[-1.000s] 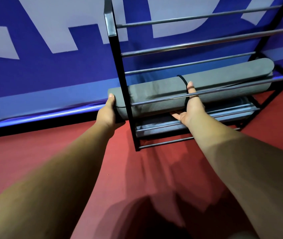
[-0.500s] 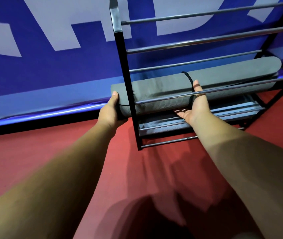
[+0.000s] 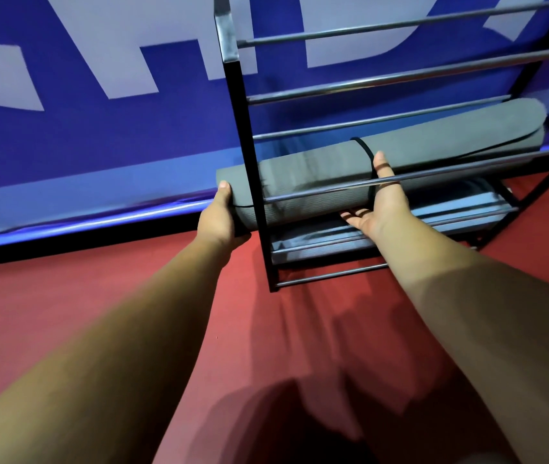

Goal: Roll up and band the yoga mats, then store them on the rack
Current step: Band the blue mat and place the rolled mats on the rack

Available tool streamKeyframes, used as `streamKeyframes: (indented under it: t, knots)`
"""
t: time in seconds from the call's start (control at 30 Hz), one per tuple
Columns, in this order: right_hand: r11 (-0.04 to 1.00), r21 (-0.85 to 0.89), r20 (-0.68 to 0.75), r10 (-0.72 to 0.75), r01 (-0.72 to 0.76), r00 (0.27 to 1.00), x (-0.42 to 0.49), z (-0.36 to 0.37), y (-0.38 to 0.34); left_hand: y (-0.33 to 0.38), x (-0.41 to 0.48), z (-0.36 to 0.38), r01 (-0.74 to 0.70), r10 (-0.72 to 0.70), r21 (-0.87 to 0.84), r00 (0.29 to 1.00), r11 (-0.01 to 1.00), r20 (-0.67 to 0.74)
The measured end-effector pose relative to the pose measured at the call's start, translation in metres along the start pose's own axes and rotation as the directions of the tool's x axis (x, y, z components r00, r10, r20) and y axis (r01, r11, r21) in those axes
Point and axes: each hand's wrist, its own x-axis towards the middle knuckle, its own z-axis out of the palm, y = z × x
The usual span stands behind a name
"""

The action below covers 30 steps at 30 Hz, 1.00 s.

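Head view: at centre frame the rolled mat [image 3: 316, 175] lies along the rack [image 3: 249, 128], its left end jutting past the black upright. The left hand [image 3: 218, 222] grips that end, and the right hand [image 3: 383, 202] props the roll on straight fingers, thumb beside the band [image 3: 365, 150]. If released now, the overhanging end could drag the roll out, or the band could snag the front rail [image 3: 450, 174].

No word can be read. The blue banner [image 3: 82, 145] along the far side carries big pale letters [image 3: 126, 55] (only their lower parts show, cut off by the top edge), too cropped to name.
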Motion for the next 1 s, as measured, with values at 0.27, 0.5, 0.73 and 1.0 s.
streamKeyframes:
  t: [0.27,0.5,0.73,1.0]
  knots:
    - [1.000,0.017,-0.002,0.021,-0.021,1.000,0.012,-0.002,0.000,0.003,-0.002,-0.003,-0.098,0.097,0.116,0.995,0.988,0.014]
    - [0.999,0.011,0.055,0.043,-0.043,0.998,-0.013,-0.001,-0.009,0.003,0.003,-0.002,-0.044,0.044,0.003,0.998,0.999,0.034]
    - [0.983,0.132,0.168,0.105,-0.128,0.980,-0.016,-0.009,-0.009,-0.007,0.003,0.001,0.021,-0.016,-0.104,0.999,0.994,0.051]
    - [0.976,0.099,0.136,0.179,-0.193,0.974,-0.019,-0.010,-0.008,0.001,-0.004,-0.002,-0.051,0.055,0.175,0.998,0.983,-0.017]
